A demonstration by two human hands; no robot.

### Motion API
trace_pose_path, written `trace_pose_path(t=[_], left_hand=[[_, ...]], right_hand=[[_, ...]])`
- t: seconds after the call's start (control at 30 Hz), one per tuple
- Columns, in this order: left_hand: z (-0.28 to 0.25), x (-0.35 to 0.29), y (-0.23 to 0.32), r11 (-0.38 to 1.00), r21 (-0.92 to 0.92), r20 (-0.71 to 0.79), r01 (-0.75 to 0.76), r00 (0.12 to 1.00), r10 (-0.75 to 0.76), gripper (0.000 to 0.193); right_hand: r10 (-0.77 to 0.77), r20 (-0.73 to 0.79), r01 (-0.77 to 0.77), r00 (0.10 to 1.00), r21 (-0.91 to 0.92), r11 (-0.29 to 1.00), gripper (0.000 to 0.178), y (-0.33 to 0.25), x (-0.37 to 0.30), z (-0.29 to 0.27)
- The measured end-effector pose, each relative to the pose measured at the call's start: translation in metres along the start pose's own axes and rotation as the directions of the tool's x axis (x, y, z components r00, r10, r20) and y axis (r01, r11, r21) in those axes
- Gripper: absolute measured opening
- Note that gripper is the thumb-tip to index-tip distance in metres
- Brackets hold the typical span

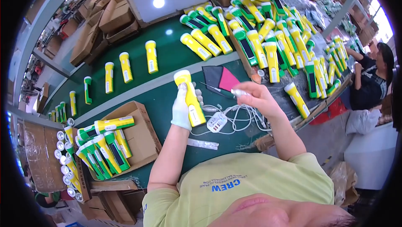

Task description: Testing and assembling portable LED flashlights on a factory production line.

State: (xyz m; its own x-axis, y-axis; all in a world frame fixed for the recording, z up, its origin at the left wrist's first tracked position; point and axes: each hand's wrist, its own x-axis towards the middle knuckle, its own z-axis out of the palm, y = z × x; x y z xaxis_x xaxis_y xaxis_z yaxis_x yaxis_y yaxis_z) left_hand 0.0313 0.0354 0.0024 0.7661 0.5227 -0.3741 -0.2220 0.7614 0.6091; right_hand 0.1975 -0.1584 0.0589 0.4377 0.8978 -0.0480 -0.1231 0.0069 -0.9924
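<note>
My left hand (181, 107), in a pale glove, is closed round a yellow flashlight (194, 106), its head pointing away from me. To its right, my bare right hand (260, 98) pinches with thumb and fingers at a small whitish piece (240, 93), too small to name. A thin-shafted tool (211, 87) reaches toward those fingertips; whether it is held cannot be told. Behind it lies a black and red cloth or pad (227, 78). A white multi-port charger (217, 122) with tangled white cables (247, 116) sits below, between my hands.
Yellow and green flashlights (268, 30) are heaped at the right. Others, like this yellow one (151, 57), stand spaced along the green belt (138, 80). A cardboard box (144, 130) at left holds several. A clear strip (203, 144) lies near me; another person (372, 76) is at far right.
</note>
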Motion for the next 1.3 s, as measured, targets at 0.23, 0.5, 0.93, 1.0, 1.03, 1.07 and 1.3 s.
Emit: trace_pose_path(t=[0.23, 0.5, 0.93, 1.0, 1.03, 1.07, 1.3], left_hand=[[0.003, -0.021, -0.015, 1.0, 0.001, -0.032, 0.029, 0.999, -0.029, 0.045], [0.007, -0.006, -0.03, 0.911, 0.331, -0.011, -0.246, 0.964, 0.265, 0.037], [0.033, -0.018, 0.003, 0.928, 0.22, 0.234, -0.302, 0.939, 0.251, 0.036], [0.029, -0.016, -0.002, 0.929, 0.213, 0.185, -0.302, 0.946, 0.265, 0.038], [0.028, -0.014, -0.008, 0.919, 0.229, 0.178, -0.322, 0.942, 0.285, 0.039], [0.026, -0.012, -0.013, 0.907, 0.245, 0.172, -0.342, 0.936, 0.306, 0.04], [0.021, -0.023, -0.023, 0.995, 0.056, 0.217, -0.079, 0.974, 0.065, 0.055]], right_hand=[[-0.219, 0.03, 0.218, 0.975, -0.299, 0.929, 0.013, 0.02, -0.004, 0.04], [-0.545, 0.482, 0.585, 0.686, -0.811, 0.017, 0.021, 0.026, 0.021, 0.073], [-0.261, 0.588, 0.581, 0.766, -0.46, 0.671, 0.014, 0.05, -0.027, 0.069], [-0.209, 0.538, 0.343, 0.817, -0.161, 0.926, 0.012, 0.051, -0.032, 0.072], [-0.185, 0.491, 0.249, 0.852, -0.068, 0.966, 0.011, 0.049, -0.032, 0.074], [-0.153, 0.445, 0.156, 0.882, 0.031, 0.987, 0.011, 0.045, -0.032, 0.075], [0.081, 0.039, -0.088, 0.996, 0.227, 0.97, 0.014, 0.032, 0.015, 0.037]])
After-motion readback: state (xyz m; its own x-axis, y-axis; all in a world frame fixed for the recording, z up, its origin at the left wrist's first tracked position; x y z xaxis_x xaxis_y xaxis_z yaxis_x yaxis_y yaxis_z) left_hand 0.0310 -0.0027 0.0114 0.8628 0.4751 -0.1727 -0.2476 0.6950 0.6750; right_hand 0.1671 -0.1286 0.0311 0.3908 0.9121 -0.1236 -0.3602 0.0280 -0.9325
